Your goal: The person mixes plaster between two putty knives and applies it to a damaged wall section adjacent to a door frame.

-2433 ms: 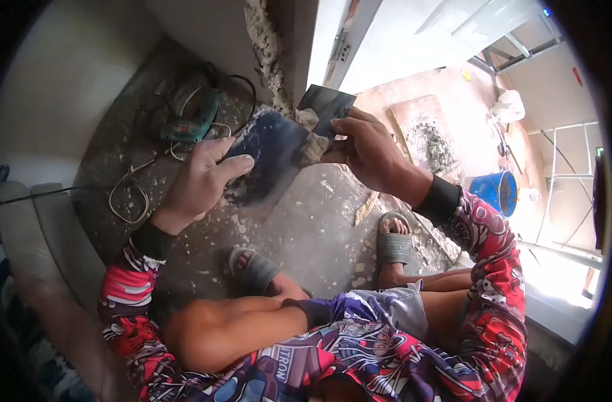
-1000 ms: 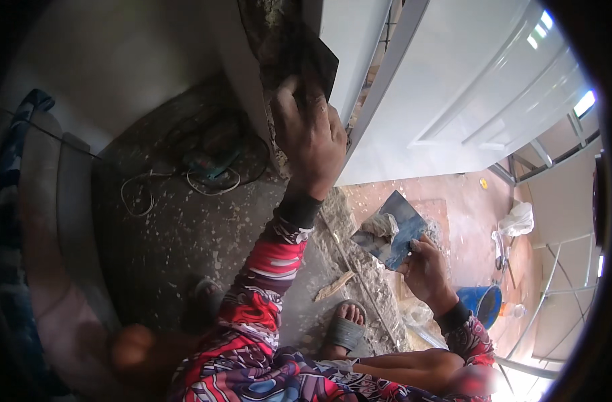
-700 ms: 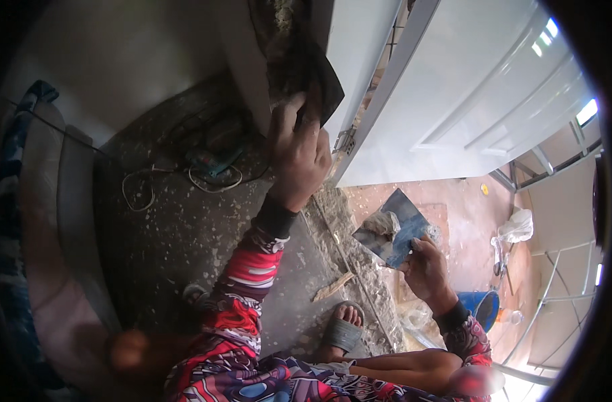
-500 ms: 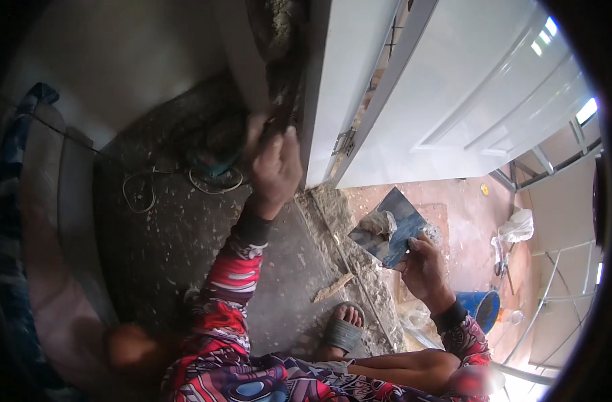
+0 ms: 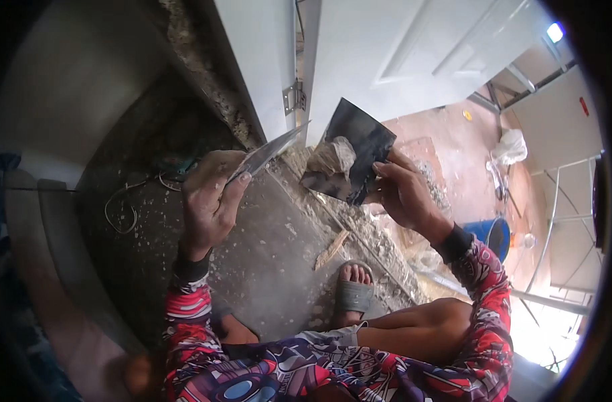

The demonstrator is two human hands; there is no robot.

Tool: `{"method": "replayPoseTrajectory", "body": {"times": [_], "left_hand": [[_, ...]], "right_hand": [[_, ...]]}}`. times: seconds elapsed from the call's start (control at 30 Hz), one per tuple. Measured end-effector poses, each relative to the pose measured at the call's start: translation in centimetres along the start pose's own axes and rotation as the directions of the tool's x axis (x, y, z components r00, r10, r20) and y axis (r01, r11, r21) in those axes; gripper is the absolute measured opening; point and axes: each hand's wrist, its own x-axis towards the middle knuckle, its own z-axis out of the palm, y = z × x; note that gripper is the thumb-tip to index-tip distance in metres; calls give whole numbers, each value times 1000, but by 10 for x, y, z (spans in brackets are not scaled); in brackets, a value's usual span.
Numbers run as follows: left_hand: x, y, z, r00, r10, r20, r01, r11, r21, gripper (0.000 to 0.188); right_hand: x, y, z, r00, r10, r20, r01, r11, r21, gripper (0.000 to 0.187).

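My left hand (image 5: 211, 197) is closed on a thin, flat metal scraper blade (image 5: 269, 153), whose tip points up and right toward the door edge. Gripped by its right edge in my right hand (image 5: 410, 194) is a dark, flat square plate (image 5: 361, 134). On the plate sits a greyish-beige lump of putty or mortar (image 5: 333, 158). The blade's tip is close beside the plate; whether they touch I cannot tell. Just beyond both tools stand the white door frame (image 5: 262, 60) and a white panelled door (image 5: 400, 53), joined by a metal hinge (image 5: 293, 98).
Rough broken masonry (image 5: 209, 80) runs along the frame. A wood scrap (image 5: 331, 250) lies near my sandalled foot (image 5: 354, 288). At right are a blue bucket (image 5: 477, 232), a white plastic bag (image 5: 511, 147) and metal bars (image 5: 550, 221). A pale cable (image 5: 123, 201) loops at left.
My left hand has come down and left from the frame edge, bringing the blade near the plate. My right hand has raised the plate up and left. The view has shifted.
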Motion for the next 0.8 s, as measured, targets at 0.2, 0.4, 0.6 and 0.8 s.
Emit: {"method": "replayPoseTrajectory", "body": {"times": [0.2,0.4,0.6,0.8], "left_hand": [[10,17,-19,965,69,253,-84,995,49,12],[-2,29,-36,964,-122,237,111,992,57,11],[-22,32,-24,980,-173,98,162,981,108,6],[-48,21,-2,884,-466,30,466,876,-123,13]], "right_hand": [[2,7,6,997,35,62,-40,996,85,25],[10,17,11,998,8,61,-23,968,248,18],[13,23,25,998,-24,57,8,965,263,20],[14,26,29,994,-53,94,33,978,204,19]]}}
